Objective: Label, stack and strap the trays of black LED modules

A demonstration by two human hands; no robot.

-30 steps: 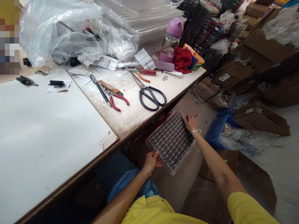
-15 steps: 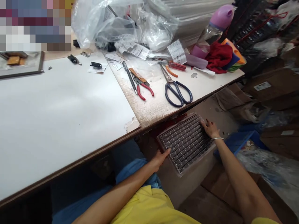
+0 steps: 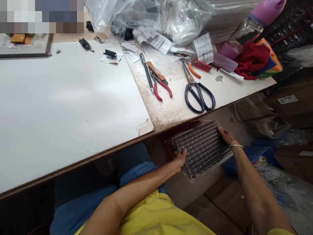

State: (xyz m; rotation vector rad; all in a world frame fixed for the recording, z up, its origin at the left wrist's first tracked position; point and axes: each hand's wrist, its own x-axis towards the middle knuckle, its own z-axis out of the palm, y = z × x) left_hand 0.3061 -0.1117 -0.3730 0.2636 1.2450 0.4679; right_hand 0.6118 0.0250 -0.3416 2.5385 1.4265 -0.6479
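Component tray, a clear plastic blister tray with rows of small dark parts, sits low in the lower centre-right of the head view, below the table edge and tilted, its far end tucked toward the underside of the table. The left hand clasps the near-left corner, thumb on top and fingers curled under the rim. The right hand grips the far-right edge, fingers pressed together over the rim and thumb hidden, with a thin bracelet at the wrist. Both hands are closed on the tray from opposite corners.

Judging from this hold, the tray is best kept level: it looks thin and flexible, and the parts sit loose in shallow pockets, so a twist between the two corners could spill them. An even pull on both sides, with the far end kept clear of the table lip, would serve best.

Up on the table, in the upper centre of the frame, lie blue-handled scissors, red-handled pliers and a dark pen. Crumpled clear plastic bags fill the upper middle, a red cloth lies upper right, and a blue crate stands on the floor just beside the right forearm.
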